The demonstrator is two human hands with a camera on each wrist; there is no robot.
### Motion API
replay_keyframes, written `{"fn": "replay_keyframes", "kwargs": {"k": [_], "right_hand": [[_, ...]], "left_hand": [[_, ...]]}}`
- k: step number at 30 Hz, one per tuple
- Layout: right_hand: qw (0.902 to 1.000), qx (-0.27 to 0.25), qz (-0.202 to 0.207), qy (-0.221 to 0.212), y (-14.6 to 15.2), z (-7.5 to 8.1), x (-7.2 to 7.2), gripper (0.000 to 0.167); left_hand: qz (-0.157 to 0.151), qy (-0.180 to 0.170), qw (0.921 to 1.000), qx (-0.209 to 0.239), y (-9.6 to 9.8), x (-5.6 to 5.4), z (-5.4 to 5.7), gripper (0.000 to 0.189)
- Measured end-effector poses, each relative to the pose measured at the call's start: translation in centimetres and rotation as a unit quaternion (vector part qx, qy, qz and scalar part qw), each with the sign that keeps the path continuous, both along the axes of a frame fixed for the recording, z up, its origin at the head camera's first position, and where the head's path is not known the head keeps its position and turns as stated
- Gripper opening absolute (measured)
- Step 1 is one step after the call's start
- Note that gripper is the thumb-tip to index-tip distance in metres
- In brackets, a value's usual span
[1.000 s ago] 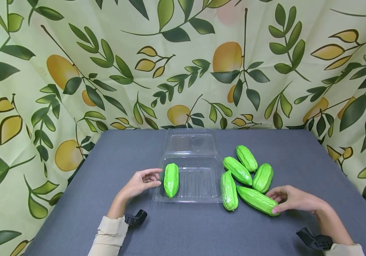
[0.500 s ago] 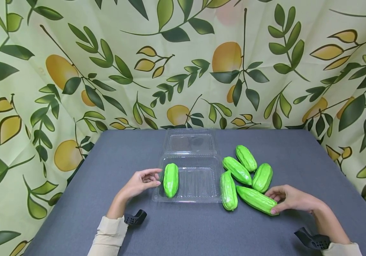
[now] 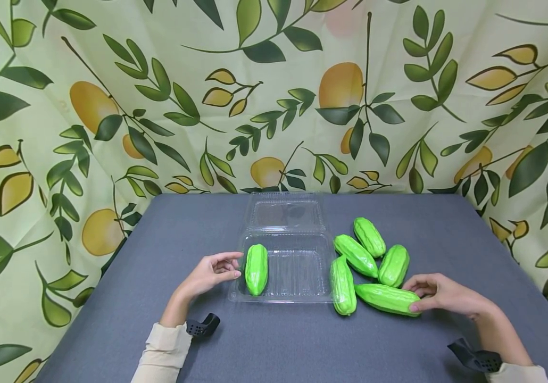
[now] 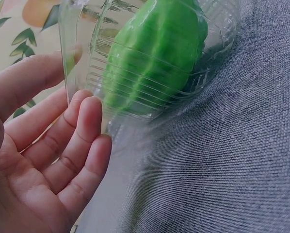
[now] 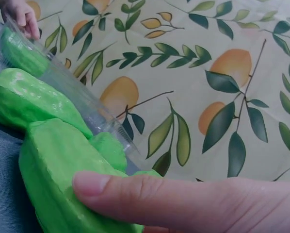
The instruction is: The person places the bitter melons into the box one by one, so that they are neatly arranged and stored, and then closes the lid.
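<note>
My right hand [image 3: 448,297] grips the near end of a bright green, ridged bitter melon [image 3: 383,299] on the table. Its thumb [image 5: 116,191] lies on the near side; the other fingers are mostly hidden behind it. My left hand [image 3: 215,274] is at the left edge of an opened clear plastic clamshell box [image 3: 302,292], fingers loosely bent, thumb and index finger apart. In the left wrist view its fingertips [image 4: 89,114] are at the box wall; whether they touch it, I cannot tell. One bitter melon [image 3: 256,269] lies lengthwise along the box's left side.
One bitter melon [image 3: 343,285] lies against the box's right edge. Several others, including one at the back [image 3: 370,236] and one near my right fingers [image 3: 393,266], lie close together. The box's lid [image 3: 285,213] is folded back. A leaf-patterned cloth [image 3: 274,106] hangs behind the grey table [image 3: 264,340].
My right hand has moved slightly away and right, turning the gripped bitter melon so its near end swings back and it lies more crosswise. My left hand and the box have stayed put.
</note>
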State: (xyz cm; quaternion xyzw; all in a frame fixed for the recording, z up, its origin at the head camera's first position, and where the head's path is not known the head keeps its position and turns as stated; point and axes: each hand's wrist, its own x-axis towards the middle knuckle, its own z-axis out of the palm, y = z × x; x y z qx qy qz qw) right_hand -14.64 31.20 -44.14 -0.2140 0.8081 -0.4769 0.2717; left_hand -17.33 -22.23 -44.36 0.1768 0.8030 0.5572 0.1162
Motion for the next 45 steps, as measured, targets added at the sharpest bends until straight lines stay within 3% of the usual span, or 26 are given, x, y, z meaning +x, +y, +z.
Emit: {"fn": "replay_keyframes", "kwargs": {"k": [9, 21, 37, 45], "right_hand": [[0.9972, -0.067, 0.014, -0.031, 1.2, 0.2, -0.4, 0.023], [0.9905, -0.133, 0.011, -0.033, 1.9, 0.5, -0.9, 0.043], [0.9881, -0.149, 0.005, -0.038, 0.9, 1.6, -1.9, 0.043], [0.9888, -0.143, -0.017, -0.038, 0.0, 2.2, -2.2, 0.039]], "left_hand": [[0.001, -0.003, 1.0000, 0.009, -0.1, 0.1, 0.1, 0.049], [0.006, -0.004, 1.0000, 0.000, 0.1, 0.2, 0.0, 0.049], [0.004, 0.003, 1.0000, -0.006, 0.0, 0.1, -0.1, 0.048], [0.007, 0.003, 0.9999, -0.009, 0.1, 0.0, -0.1, 0.048]]}}
